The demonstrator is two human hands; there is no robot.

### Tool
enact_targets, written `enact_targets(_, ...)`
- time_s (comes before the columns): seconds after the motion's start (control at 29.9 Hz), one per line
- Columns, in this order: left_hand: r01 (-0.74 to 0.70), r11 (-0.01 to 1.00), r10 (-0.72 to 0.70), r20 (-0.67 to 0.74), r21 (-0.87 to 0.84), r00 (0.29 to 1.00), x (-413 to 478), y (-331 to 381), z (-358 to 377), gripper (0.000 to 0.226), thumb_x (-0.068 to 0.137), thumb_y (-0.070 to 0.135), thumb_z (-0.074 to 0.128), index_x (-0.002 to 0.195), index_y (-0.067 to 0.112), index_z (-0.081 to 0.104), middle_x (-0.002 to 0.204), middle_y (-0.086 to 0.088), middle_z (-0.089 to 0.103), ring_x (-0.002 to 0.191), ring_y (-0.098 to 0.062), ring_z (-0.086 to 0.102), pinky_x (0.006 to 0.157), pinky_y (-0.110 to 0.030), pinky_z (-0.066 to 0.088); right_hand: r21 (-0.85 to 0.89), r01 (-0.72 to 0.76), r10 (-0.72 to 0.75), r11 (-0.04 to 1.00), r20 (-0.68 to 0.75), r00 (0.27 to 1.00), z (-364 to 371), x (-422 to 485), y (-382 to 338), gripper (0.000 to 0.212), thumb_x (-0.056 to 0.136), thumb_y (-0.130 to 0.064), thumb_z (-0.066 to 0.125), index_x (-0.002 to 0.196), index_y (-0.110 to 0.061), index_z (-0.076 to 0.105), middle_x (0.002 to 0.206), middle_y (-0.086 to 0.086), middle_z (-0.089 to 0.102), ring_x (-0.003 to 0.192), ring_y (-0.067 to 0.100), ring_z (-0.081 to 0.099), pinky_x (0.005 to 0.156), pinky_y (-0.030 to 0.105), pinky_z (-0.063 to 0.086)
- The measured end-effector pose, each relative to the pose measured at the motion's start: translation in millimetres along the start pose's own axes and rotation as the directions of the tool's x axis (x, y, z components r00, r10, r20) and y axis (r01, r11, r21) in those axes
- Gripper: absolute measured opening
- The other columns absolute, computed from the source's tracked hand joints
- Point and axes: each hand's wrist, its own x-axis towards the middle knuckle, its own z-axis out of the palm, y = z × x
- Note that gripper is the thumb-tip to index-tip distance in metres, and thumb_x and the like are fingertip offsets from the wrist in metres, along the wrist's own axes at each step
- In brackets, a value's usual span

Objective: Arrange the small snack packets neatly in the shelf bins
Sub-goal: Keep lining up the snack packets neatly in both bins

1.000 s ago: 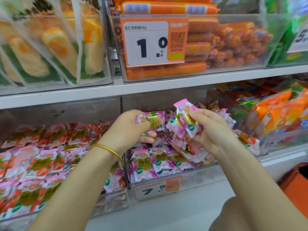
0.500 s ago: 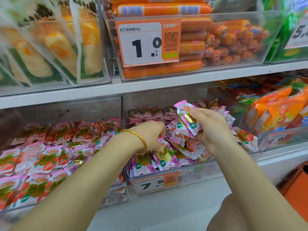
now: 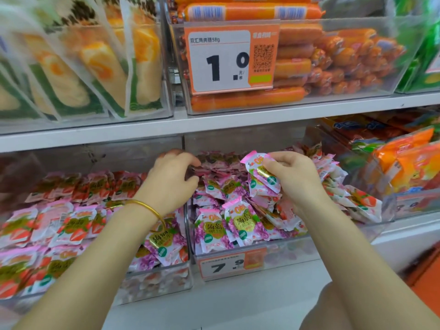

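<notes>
- Two bare hands reach into a clear shelf bin [image 3: 297, 252] heaped with purple-and-pink snack packets [image 3: 238, 225] on the lower shelf of a shop display.
- The right hand [image 3: 300, 179] grasps a small bunch of packets [image 3: 262, 177] above the middle of the bin, thumb and fingers pinched round them, the pink top edges pointing up and to the left.
- The left hand [image 3: 171, 182], a gold bangle [image 3: 148, 207] on its wrist, is at the bin's rear left corner, fingers curled toward the back row [image 3: 221, 160] of packets; whether they pinch one cannot be told.
- At the front of the bin several packets stand upright behind an orange price tag [image 3: 226, 266] reading 7.9.
- The neighbouring bin [image 3: 154, 287] to the left holds red strawberry packets [image 3: 59, 225], with a few purple ones at its right end.
- On the shelf above, orange sausages [image 3: 250, 102] are stacked in a clear bin behind a larger tag [image 3: 228, 60] reading 1.0, beside yellow-and-green packs [image 3: 100, 67].
- Orange bags [image 3: 409, 163] fill the bin to the right of the hands.
</notes>
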Motion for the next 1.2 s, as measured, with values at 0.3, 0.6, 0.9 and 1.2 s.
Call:
enact_targets(0.3,0.034,0.986,-0.032,0.011,-0.165,0.999,0.5,-7.5,10.0,0.040,0.083,0.018,0.055,0.123,0.021,0.057,0.133,-0.005,0.049,0.127,-0.026,0.038,0.107,-0.038,0.033,-0.533,0.083,-0.025,0.842,0.115,0.993,58.2,28.3,-10.0,0.019,0.087,-0.023,0.065,0.093,-0.005,0.065,0.085,0.008,0.061,0.081,0.028,0.059,0.067,0.029,0.041)
enact_targets(0.6,0.023,0.979,-0.016,0.037,-0.201,0.999,-0.4,-8.6,7.8,0.044,0.084,0.018,0.052,0.127,0.026,0.051,0.141,0.002,0.039,0.132,-0.019,0.024,0.104,-0.028,0.023,-0.413,0.032,-0.015,0.910,0.045,0.999,43.2,33.8,-11.5,0.014,0.087,-0.010,0.063,0.099,-0.014,0.067,0.106,0.009,0.065,0.090,0.024,0.059,0.074,0.030,0.048)
enact_targets(0.9,-0.016,0.973,0.012,-0.017,-0.231,1.000,0.5,-18.4,12.3,0.043,0.084,0.031,0.041,0.121,0.019,0.058,0.131,0.001,0.053,0.126,-0.019,0.042,0.101,-0.025,0.029,-0.603,0.300,-0.110,0.739,0.332,0.937,84.2,15.8,-19.9,0.017,0.079,-0.024,0.071,0.094,-0.016,0.072,0.093,0.006,0.071,0.090,0.023,0.065,0.083,0.037,0.053)
enact_targets(1.2,-0.018,0.975,0.008,-0.042,-0.222,0.999,-0.4,-18.2,13.9,0.031,0.090,0.021,0.048,0.120,0.018,0.059,0.133,-0.001,0.052,0.126,-0.019,0.042,0.102,-0.026,0.029,-0.540,0.535,-0.148,0.650,0.600,0.786,80.7,6.4,-13.6,0.017,0.086,-0.029,0.064,0.098,-0.023,0.075,0.095,-0.004,0.070,0.096,0.024,0.062,0.086,0.039,0.050)
